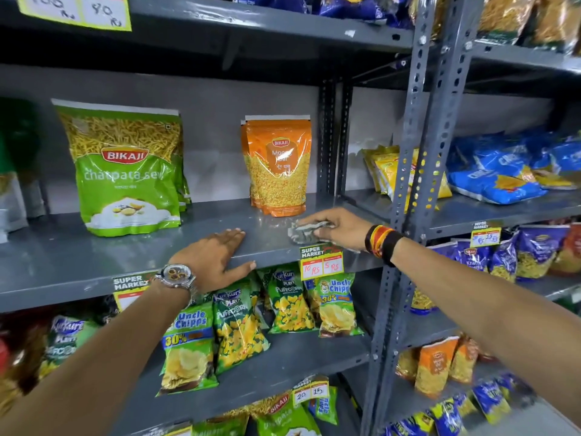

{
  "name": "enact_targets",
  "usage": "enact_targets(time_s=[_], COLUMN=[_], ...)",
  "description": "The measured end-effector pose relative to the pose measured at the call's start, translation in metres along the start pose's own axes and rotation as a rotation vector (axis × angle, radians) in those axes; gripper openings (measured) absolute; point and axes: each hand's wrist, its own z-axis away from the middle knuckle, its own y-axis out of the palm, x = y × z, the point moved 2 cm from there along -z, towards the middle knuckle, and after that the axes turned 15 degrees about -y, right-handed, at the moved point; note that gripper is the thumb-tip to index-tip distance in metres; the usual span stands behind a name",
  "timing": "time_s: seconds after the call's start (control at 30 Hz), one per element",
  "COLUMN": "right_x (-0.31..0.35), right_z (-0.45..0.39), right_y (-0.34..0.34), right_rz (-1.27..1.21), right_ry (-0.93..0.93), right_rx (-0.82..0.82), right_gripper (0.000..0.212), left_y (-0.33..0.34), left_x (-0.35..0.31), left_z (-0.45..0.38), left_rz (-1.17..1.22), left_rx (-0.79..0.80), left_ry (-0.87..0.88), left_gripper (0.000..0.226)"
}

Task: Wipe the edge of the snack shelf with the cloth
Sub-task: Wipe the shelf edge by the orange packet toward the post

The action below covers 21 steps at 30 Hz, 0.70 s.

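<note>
A grey metal snack shelf [94, 250] runs across the middle of the view. My right hand [336, 228] grips a crumpled grey-white cloth [303, 233] and holds it on the shelf close to the front edge, just above a price tag. My left hand [217, 256] lies flat on the shelf's front edge to the left of the cloth, fingers straight on top and the thumb along the front lip. A watch sits on the left wrist, coloured bands on the right.
A green Bikaji pouch [125, 171] and an orange Bikaji pouch [278, 165] stand at the back of the shelf. A red-and-yellow price tag [321, 262] hangs from the edge. A perforated upright post [418, 152] stands right. Chip packets [239, 325] fill the shelf below.
</note>
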Motion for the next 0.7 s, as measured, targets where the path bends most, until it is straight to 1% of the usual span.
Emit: enact_targets(time_s=[0.07, 0.13, 0.2, 0.3, 0.43, 0.5, 0.57, 0.6, 0.7], right_x=[-0.007, -0.027, -0.043, -0.062, -0.076, -0.060, -0.047, -0.046, -0.047], right_z=[-0.012, -0.026, -0.039, -0.061, -0.082, -0.077, -0.069, -0.067, -0.066], right_y=[-0.013, -0.027, -0.031, -0.019, 0.000, 0.001, -0.006, -0.011, -0.026], right_rz=[-0.021, 0.021, 0.096, 0.144, 0.212, 0.253, 0.170, 0.138, 0.123], right_ry=[0.010, 0.078, 0.170, 0.234, 0.242, 0.170, 0.124, 0.115, 0.110], right_rx=[-0.111, -0.213, -0.205, -0.159, -0.139, -0.057, 0.011, 0.011, -0.146], right_gripper=[0.039, 0.037, 0.035, 0.033, 0.033, 0.034, 0.033, 0.033, 0.036], left_y=[0.001, 0.001, 0.002, 0.004, 0.004, 0.003, 0.003, 0.003, 0.003], left_x=[0.000, 0.000, 0.001, 0.000, 0.000, -0.001, -0.002, -0.003, -0.003], left_z=[0.001, 0.001, 0.000, -0.002, -0.002, -0.001, 0.000, 0.001, 0.000], left_rz=[0.002, 0.001, 0.006, 0.004, 0.004, -0.003, -0.008, -0.010, -0.007], left_rx=[0.002, 0.005, 0.009, 0.007, 0.006, 0.010, 0.010, 0.008, 0.011], left_ry=[-0.005, -0.007, -0.008, -0.015, -0.031, -0.033, -0.035, -0.036, -0.034], left_gripper=[0.093, 0.093, 0.094, 0.093, 0.095, 0.095, 0.094, 0.095, 0.097])
